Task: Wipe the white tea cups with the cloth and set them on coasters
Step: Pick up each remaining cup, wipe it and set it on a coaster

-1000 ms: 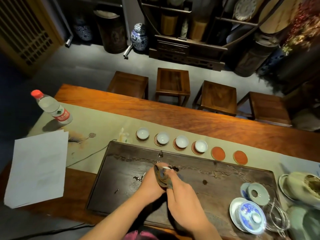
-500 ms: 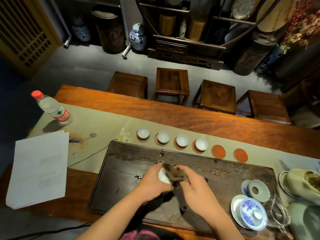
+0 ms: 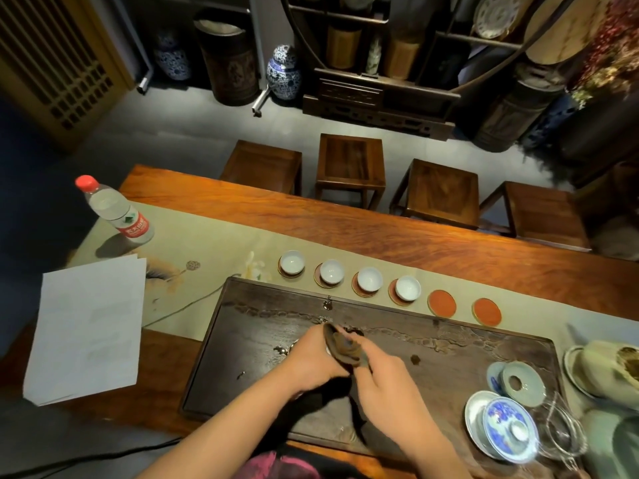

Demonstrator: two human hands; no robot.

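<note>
A small white porcelain tea cup [image 3: 327, 350] is held over the dark carved wooden tea tray [image 3: 249, 326], almost wholly covered by a dark brown cloth [image 3: 345, 349]. The left hand [image 3: 311, 361] curls around the cup; the right hand [image 3: 383, 378] pinches the cloth against it. Beyond the tray, four white cups [image 3: 350, 277] sit on round red coasters [image 3: 362, 292], with two bare coasters [image 3: 464, 307] to their right.

The cup [image 3: 327, 350] in the left hand [image 3: 311, 361] is nearly all hidden — only a white sliver shows beside the dark cloth [image 3: 345, 347] wrapped over it. The right hand [image 3: 383, 378] is motion-blurred, its fingertips lost under the cloth. At the right edge the pale green vessels [image 3: 612, 371] are cut off — and the bottle [image 3: 116, 210] label is too small to read.
</note>
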